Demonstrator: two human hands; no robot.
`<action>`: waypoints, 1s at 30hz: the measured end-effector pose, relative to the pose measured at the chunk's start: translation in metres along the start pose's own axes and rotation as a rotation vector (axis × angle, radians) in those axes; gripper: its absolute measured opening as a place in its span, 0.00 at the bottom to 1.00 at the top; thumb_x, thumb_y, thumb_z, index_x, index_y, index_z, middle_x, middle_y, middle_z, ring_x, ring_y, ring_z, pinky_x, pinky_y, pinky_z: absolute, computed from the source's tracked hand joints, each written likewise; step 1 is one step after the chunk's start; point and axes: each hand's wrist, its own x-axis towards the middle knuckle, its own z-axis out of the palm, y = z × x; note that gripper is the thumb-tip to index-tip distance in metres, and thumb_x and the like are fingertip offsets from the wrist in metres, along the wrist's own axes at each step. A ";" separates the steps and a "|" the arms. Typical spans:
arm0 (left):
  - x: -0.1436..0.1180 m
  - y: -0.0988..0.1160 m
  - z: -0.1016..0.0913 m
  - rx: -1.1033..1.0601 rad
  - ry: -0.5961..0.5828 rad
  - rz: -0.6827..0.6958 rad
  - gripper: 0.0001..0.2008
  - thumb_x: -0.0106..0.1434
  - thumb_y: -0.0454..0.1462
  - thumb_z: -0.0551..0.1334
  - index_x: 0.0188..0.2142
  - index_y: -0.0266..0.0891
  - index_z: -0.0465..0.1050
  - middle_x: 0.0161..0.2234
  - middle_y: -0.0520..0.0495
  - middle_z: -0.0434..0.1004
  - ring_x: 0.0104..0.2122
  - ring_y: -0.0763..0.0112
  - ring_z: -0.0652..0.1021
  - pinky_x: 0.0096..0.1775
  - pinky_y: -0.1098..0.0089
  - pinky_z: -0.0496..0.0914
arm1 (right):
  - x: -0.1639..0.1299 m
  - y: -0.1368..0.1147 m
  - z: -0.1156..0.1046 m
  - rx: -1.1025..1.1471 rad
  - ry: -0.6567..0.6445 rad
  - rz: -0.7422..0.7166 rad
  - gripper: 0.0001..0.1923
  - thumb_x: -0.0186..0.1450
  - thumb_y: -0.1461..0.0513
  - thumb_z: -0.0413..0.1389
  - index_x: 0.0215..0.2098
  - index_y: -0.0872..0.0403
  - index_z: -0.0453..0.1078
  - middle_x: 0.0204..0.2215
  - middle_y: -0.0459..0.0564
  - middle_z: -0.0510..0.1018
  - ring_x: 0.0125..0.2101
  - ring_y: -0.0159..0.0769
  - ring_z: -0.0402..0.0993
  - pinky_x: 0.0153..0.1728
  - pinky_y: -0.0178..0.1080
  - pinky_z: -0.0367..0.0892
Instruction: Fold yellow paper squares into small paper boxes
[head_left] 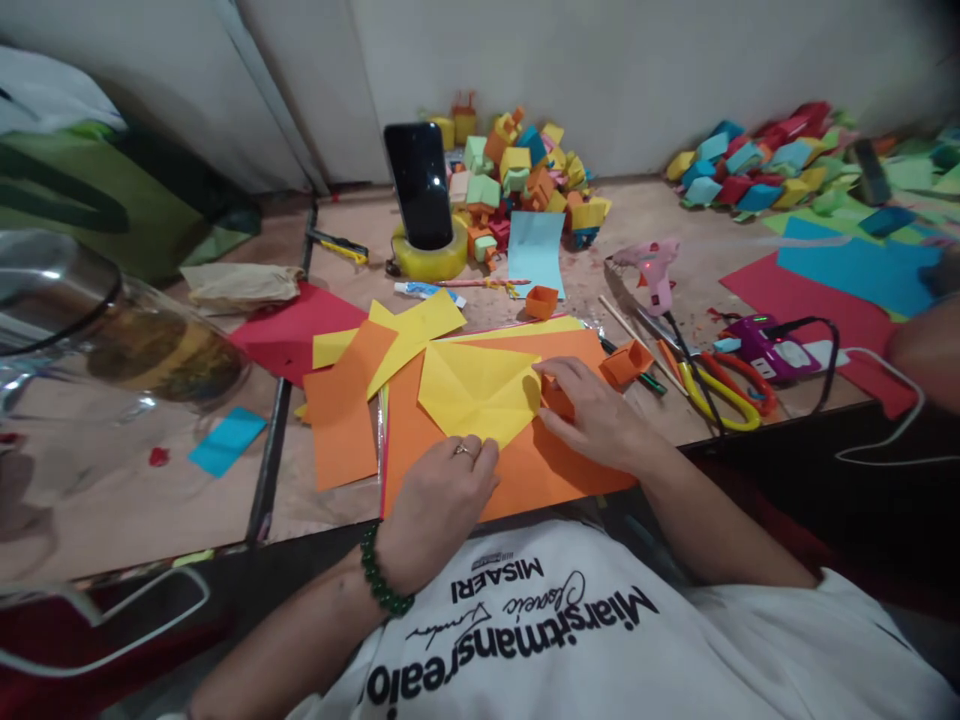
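Between the two hands: creased yellow sheet (480,385), lying over a large orange sheet (529,480); its longer visible span runs crosswise, from ahead and left of the left fingers to the right fingertips, while the near part tapers toward the wearer.

Left hand (439,505): fingers curled together at the yellow sheet's near edge; the tips are partly hidden, so pinching cannot be told from pressing.

Right hand (592,415): thumb and forefinger parted, forefinger tip at the sheet's right corner; a small folded orange piece (559,398) shows in the gap, with no grip on it evident.

Yellow sheet's creased middle: directly ahead of the left fingers and left of the right fingers; the left hand is nearer the tapered end, the right hand nearer the side corner.

Yellow sheet's far edge: ahead of the left fingers, untouched by either hand.

Table (322,512): near edge close behind the left fingers, leaving little depth toward the body.

Orange surface: bare room between the hands, on the near side.

Right of the right fingers: folded orange box (626,362), then yellow-handled scissors (735,424), crowding that side.

Left of the left fingers: loose orange paper (341,425), lying flat.
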 end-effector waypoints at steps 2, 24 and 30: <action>0.006 0.004 -0.003 0.080 -0.036 -0.007 0.13 0.63 0.26 0.55 0.46 0.29 0.71 0.30 0.44 0.74 0.27 0.65 0.74 0.29 0.67 0.71 | -0.003 -0.004 0.000 -0.036 0.016 -0.045 0.21 0.62 0.64 0.52 0.55 0.52 0.61 0.49 0.59 0.70 0.52 0.48 0.68 0.51 0.52 0.69; 0.000 -0.029 0.003 -0.068 0.055 0.019 0.17 0.61 0.25 0.54 0.47 0.31 0.72 0.46 0.35 0.77 0.44 0.58 0.76 0.47 0.57 0.72 | -0.011 -0.038 0.003 -0.348 -0.076 -0.444 0.14 0.67 0.70 0.47 0.31 0.55 0.73 0.27 0.53 0.76 0.31 0.38 0.68 0.30 0.39 0.64; -0.019 -0.013 0.009 -0.104 0.088 0.008 0.19 0.63 0.27 0.53 0.52 0.29 0.70 0.54 0.33 0.73 0.51 0.55 0.73 0.51 0.54 0.70 | -0.015 -0.029 0.001 -0.071 -0.291 -0.415 0.21 0.59 0.75 0.50 0.48 0.56 0.72 0.45 0.55 0.78 0.44 0.40 0.70 0.43 0.43 0.69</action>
